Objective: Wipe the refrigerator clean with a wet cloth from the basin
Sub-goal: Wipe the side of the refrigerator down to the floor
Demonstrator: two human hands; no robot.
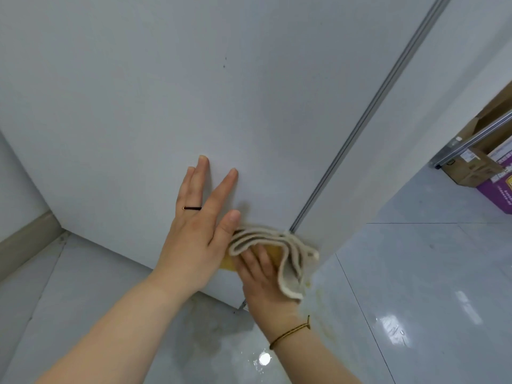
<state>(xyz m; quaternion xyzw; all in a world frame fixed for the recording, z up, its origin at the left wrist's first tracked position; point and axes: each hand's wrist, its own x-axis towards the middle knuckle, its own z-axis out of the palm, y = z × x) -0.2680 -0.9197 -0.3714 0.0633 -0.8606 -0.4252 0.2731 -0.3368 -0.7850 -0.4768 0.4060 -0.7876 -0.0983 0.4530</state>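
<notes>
The white refrigerator (166, 92) fills most of the view, seen from above looking down its side panel to the floor. My left hand (199, 223) lies flat against the panel low down, fingers straight and spread. Just to its right, my right hand (263, 278) presses a folded yellow cloth with a cream edge (288, 253) against the bottom corner of the panel, near the grey seam (360, 126) that runs up the refrigerator. The cloth drapes over the fingers of that hand, so I cannot see how they lie. No basin is in view.
Glossy pale floor tiles (415, 286) spread below and to the right, with a yellowish smear (318, 303) by the refrigerator's corner. Cardboard boxes (476, 162) and a purple box (498, 192) stand at the right edge. A wall with a beige skirting board (25, 239) lies to the left.
</notes>
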